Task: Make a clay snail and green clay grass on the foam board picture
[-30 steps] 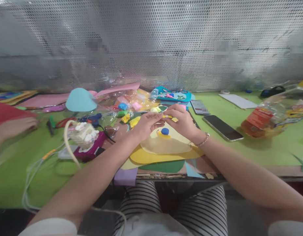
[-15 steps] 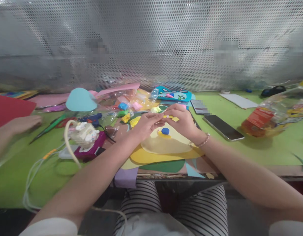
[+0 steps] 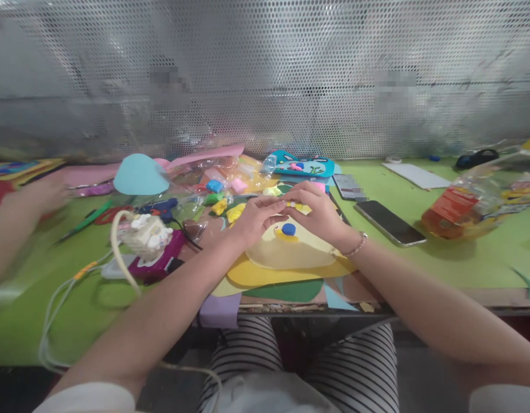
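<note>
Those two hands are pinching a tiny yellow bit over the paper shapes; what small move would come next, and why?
Probably lower the small yellow piece onto the cream sheet beside the blue ball. The left hand and right hand pinch it just above that spot.

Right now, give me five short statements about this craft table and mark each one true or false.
1. Both hands, left hand and right hand, pinch a small yellow piece. True.
2. A blue ball sits on the cream foam sheet. True.
3. The phone lies left of the hands. False: it lies to their right.
4. The table is red. False: it is green.
5. The right wrist wears a bracelet. True.
</note>
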The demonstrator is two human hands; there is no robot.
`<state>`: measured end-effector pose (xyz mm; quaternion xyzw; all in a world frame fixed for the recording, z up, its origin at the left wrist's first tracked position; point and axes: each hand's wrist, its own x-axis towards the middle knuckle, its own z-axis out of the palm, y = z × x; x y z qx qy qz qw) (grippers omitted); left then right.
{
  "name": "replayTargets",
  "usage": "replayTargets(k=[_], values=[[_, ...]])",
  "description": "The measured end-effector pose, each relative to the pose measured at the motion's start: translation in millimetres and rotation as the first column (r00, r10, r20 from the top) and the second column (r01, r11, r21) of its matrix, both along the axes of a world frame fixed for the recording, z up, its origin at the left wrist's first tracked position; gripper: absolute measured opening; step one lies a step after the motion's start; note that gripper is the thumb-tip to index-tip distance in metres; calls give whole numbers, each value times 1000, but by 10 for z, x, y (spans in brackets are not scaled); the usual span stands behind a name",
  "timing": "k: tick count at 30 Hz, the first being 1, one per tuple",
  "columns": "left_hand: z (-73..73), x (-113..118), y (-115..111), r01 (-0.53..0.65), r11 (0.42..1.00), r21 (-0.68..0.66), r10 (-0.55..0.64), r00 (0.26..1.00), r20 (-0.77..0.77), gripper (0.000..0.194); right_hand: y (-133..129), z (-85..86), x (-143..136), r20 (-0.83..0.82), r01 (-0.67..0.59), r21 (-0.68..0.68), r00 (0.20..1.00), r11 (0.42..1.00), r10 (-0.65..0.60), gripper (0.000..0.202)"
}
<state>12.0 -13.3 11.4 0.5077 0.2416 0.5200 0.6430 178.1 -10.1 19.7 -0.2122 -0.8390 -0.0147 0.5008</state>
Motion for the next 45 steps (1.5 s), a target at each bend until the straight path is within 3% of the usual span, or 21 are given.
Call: replayTargets(k=[8, 15, 19, 31, 40, 45], values=[[5, -5, 9, -21, 1000, -21, 22, 999, 47, 27, 2, 3, 9, -103, -1, -96, 995, 995, -9, 8], [-14, -26, 17, 137, 990, -47, -135, 990, 40, 35, -33, 29, -36, -251, -253, -313, 952, 916, 177, 8], [-33, -34, 26, 213, 973, -89, -210, 977, 39, 43, -58, 37, -57, -288, -307, -375, 936, 874, 205, 11], [-42, -27, 11, 234, 970, -72, -231, 972, 51, 43, -20, 8, -59, -348, -340, -413, 916, 845, 198, 17], [-64, -44, 8, 414, 910, -30, -414, 910, 10, 58, -111, 40, -82, -335, -392, -474, 908, 789, 250, 14], [-69, -49, 0, 409, 913, 2, -409, 912, 10, 54, -144, 46, -98, -329, -382, -484, 913, 787, 242, 13]])
